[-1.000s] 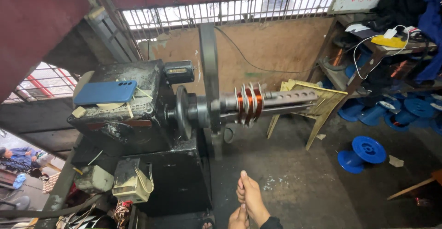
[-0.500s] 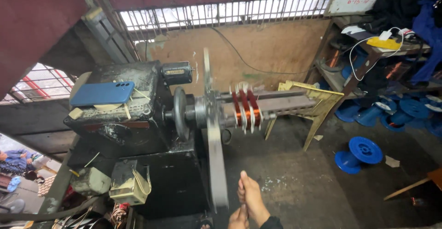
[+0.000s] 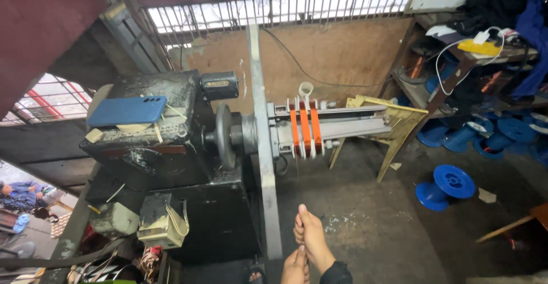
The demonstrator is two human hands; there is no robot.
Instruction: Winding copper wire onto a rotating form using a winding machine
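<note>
My right hand [image 3: 311, 235] is at the bottom centre, fingers pinched together around a thin wire that runs up toward the winding machine. Just below it, my left hand [image 3: 295, 267] is closed on the same wire at the frame's lower edge. Above them a black winding machine [image 3: 154, 141] carries a horizontal metal former [image 3: 342, 125] with three orange copper coils [image 3: 304, 131] between white dividers. A long flat grey bar [image 3: 264, 147] on the spindle stands almost upright, its lower end close to the left of my hands. The wire itself is barely visible.
A blue phone [image 3: 127, 110] lies on top of the machine. A yellow wooden stool [image 3: 394, 125] stands behind the former. Blue plastic spools [image 3: 445, 188] lie on the concrete floor at right, below a cluttered shelf [image 3: 474, 55]. Loose parts and cables sit at the lower left.
The flat bar and the former with the orange coils have turned on the spindle; the bar now stands near upright. My hands have stayed in the same place on the wire.
</note>
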